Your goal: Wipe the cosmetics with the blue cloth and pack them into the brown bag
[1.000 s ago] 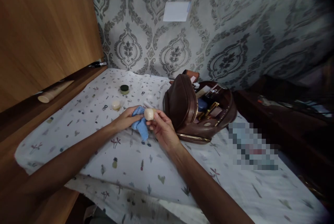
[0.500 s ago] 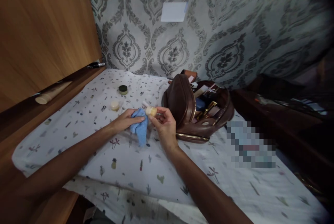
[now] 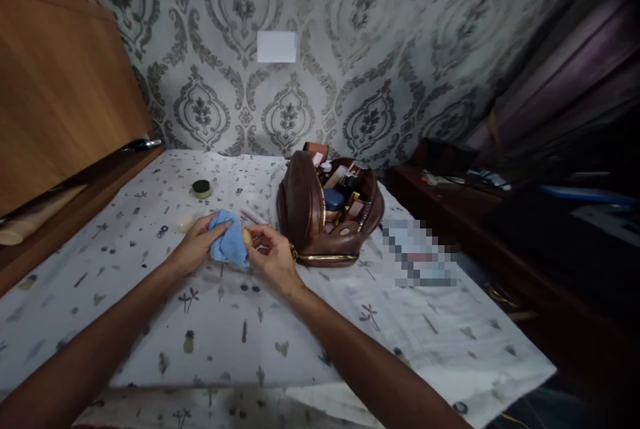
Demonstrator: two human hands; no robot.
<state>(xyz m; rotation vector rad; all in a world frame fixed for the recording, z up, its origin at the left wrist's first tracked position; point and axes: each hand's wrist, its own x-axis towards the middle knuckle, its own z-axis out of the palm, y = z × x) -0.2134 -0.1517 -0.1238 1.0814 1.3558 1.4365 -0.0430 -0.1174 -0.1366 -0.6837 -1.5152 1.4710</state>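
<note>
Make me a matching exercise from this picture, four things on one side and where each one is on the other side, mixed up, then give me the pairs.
Things:
1. blue cloth
2. small cream piece
3. brown bag
4. dark-lidded jar

Places:
A. lying unzipped on the printed sheet, cosmetics showing inside
B. bunched in the left hand
C. standing alone on the sheet, nearer the wall
D. pinched in the fingers of the right hand

Pairs: 1-B, 2-D, 3-A, 4-C.
</note>
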